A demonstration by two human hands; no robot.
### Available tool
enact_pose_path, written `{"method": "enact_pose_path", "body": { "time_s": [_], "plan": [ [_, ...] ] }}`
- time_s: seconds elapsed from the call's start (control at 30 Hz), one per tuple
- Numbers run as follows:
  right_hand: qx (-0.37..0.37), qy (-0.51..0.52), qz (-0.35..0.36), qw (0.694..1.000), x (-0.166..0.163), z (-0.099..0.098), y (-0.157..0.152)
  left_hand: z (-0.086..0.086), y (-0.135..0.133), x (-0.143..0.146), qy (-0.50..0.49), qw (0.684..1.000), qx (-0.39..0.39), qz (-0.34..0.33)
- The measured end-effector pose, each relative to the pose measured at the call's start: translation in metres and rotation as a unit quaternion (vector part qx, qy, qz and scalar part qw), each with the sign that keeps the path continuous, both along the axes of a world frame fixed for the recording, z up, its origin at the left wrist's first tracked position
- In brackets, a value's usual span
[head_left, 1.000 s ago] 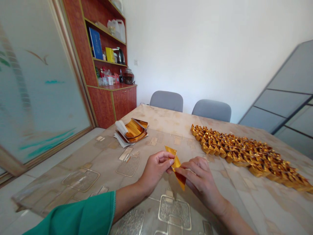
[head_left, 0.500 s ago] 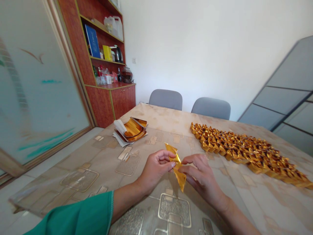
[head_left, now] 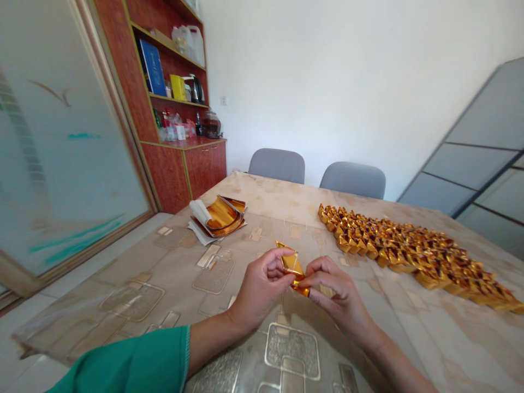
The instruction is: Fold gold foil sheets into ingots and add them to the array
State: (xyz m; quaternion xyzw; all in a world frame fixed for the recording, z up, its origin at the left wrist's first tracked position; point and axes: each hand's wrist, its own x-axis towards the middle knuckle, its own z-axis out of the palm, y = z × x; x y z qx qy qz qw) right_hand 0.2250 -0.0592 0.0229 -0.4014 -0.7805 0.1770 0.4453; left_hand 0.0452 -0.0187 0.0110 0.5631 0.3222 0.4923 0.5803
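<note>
A folded piece of gold foil paper (head_left: 292,266) is held just above the table (head_left: 164,278) between both hands. My left hand (head_left: 257,289) pinches its left side with thumb and fingers closed. My right hand (head_left: 338,297) pinches its lower right end, fingers curled. The paper is bent into a small compact shape. To the right, several folded gold paper ingots (head_left: 409,254) lie in rows on the table. A stack of flat gold sheets (head_left: 221,217) lies at the far left of the table, apart from both hands.
Two grey chairs (head_left: 278,164) stand at the far side of the table. A red-brown cabinet (head_left: 176,109) with bottles and a kettle stands at the left wall. A glass panel (head_left: 483,158) leans at the right. My green sleeve (head_left: 131,363) is at the bottom.
The long gold strip that hung down between my hands has been folded up into a shorter shape. Both hands moved closer together.
</note>
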Motion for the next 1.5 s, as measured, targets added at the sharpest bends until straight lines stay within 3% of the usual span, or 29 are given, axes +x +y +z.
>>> {"method": "enact_pose_path", "body": {
  "time_s": [0.17, 0.27, 0.37, 0.53, 0.7, 0.97, 1.5],
  "plan": [
    [-0.091, 0.123, -0.016, 0.988, -0.009, -0.004, -0.001, -0.001, -0.004, -0.001, -0.005, 1.0, 0.018, -0.003],
    [-0.124, 0.142, -0.028, 0.982, -0.012, -0.005, -0.002, -0.001, -0.007, -0.001, 0.005, 1.0, 0.027, -0.005],
    [-0.107, 0.132, -0.041, 0.985, -0.014, -0.003, -0.005, 0.0, -0.007, 0.0, -0.016, 1.0, 0.002, -0.001],
    [-0.044, 0.096, 0.011, 0.994, -0.016, 0.005, -0.009, 0.006, -0.002, -0.002, -0.069, 0.993, -0.096, -0.01],
    [-0.045, 0.098, 0.026, 0.994, -0.014, 0.007, -0.008, 0.007, 0.004, -0.006, -0.073, 0.988, -0.131, -0.042],
    [-0.105, 0.101, -0.112, 0.983, -0.024, -0.005, -0.006, 0.005, -0.004, 0.002, -0.051, 0.989, -0.135, -0.033],
    [-0.12, 0.158, -0.162, 0.967, -0.025, -0.007, -0.007, -0.003, -0.005, -0.003, -0.086, 0.976, -0.189, -0.067]
  ]
}}
